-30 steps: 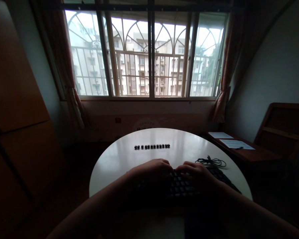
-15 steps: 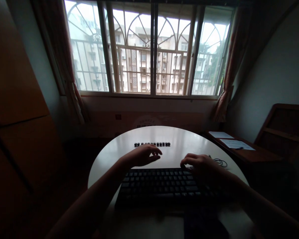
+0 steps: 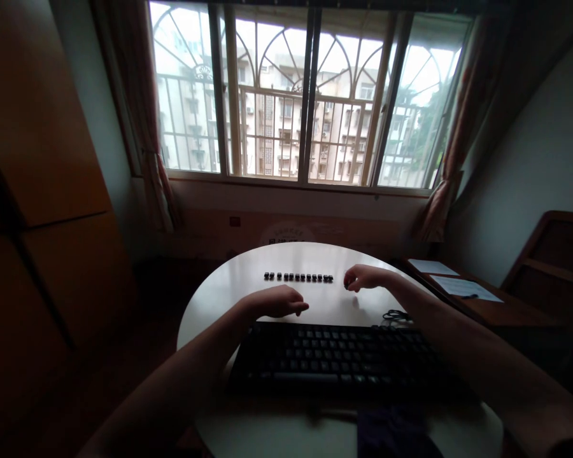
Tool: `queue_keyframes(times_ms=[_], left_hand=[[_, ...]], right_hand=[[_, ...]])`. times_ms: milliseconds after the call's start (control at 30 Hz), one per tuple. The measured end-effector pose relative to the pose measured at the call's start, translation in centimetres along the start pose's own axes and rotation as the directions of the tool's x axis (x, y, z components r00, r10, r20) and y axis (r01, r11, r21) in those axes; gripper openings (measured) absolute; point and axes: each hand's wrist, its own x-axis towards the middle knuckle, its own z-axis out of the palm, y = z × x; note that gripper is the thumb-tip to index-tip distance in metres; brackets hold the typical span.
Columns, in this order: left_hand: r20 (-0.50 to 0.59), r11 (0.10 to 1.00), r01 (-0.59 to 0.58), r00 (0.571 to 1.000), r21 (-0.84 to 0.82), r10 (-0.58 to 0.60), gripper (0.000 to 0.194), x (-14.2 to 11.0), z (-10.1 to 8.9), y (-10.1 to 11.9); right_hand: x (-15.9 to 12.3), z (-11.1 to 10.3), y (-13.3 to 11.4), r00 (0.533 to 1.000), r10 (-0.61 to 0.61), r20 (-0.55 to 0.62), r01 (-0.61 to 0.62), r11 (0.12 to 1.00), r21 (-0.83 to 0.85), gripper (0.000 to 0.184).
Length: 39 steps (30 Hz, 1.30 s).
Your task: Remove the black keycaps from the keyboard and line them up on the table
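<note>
My right hand (image 3: 360, 277) reaches over the far part of the table, its fingertips pinched on a small dark keycap (image 3: 347, 285). It is just right of a row of several black keycaps (image 3: 298, 277). My left hand (image 3: 279, 301) hovers above the white tabletop, between that row and the black keyboard (image 3: 334, 350). Its fingers are curled together, and I see nothing in them. The keyboard lies across the near side of the table; my right forearm covers part of its right end.
A coiled black cable (image 3: 396, 316) lies behind the keyboard on the round white table (image 3: 233, 270). Something dark purple (image 3: 391, 432) is at the near edge. To the right, papers (image 3: 465, 288) and a pen (image 3: 470, 296) rest on a brown wooden surface. A barred window (image 3: 310, 95) is ahead.
Both hands have left the keyboard. My left hand moved back and left, and its fingers drew together. My right hand carried the keycap forward to the row's right end. The view shifted slightly.
</note>
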Motion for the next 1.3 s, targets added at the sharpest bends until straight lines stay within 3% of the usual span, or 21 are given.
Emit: queue_keyframes(times_ms=[133,367,567,900,1300], left_hand=[[0.14,0.996,0.077,0.988,-0.053,-0.069,0.054,0.2,0.4,0.9],[0.172,0.983,0.155,0.976,-0.099,-0.137,0.056,0.5,0.7,0.7],[0.2,0.986,0.136,0.973,-0.095,-0.115,0.054,0.6,0.6,0.6],[0.191,0.982,0.159,0.972,-0.101,-0.138,0.051,0.5,0.6,0.9],[0.19,0.981,0.157,0.973,-0.111,-0.134,0.05,0.5,0.6,0.8]], right_hand=[[3.9,0.0,1.8,0.993,0.12,0.02,-0.121,0.99,0.069,0.024],[7.4,1.2,4.2,0.968,0.249,-0.035,-0.243,0.961,0.129,0.03],[9.3,2.8,5.4,0.955,0.256,-0.147,-0.243,0.965,0.097,0.027],[10.0,3.2,6.0,0.961,0.206,-0.183,-0.203,0.979,0.038,0.032],[9.3,3.1,5.8,0.963,0.238,-0.128,-0.219,0.965,0.143,0.037]])
